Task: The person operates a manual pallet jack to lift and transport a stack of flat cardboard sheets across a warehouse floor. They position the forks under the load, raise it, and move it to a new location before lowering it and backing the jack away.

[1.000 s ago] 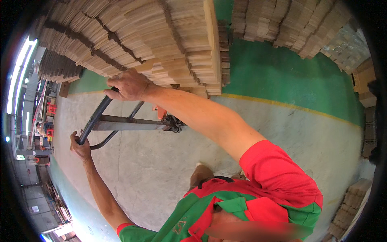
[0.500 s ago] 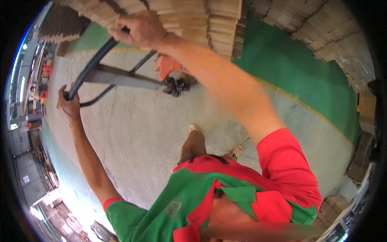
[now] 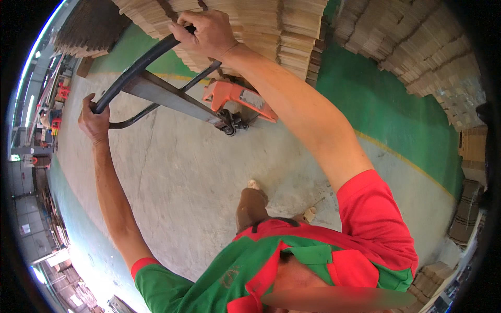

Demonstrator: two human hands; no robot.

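Both my hands are on the black looped handle (image 3: 136, 67) of an orange pallet jack (image 3: 245, 99). My left hand (image 3: 95, 121) is closed around the handle's near-left end, its thumb side partly hidden behind the bar. My right hand (image 3: 207, 32) wraps the far-right end, knuckles up. A grey steel shaft (image 3: 167, 95) slopes from the handle down to the dark pivot and wheels (image 3: 229, 124) at the jack's base. My right forearm covers part of the orange body.
Tall stacks of flat cardboard (image 3: 261, 26) stand just behind the jack, with more stacks (image 3: 412, 47) at far right. A yellow line (image 3: 402, 161) divides green floor (image 3: 376, 94) from grey concrete (image 3: 177, 172). Shelving and red items (image 3: 57, 123) line the left side.
The handle and both hands have shifted slightly right. More of the orange pallet jack body shows beside my right forearm, and its wheels sit a little lower in view.
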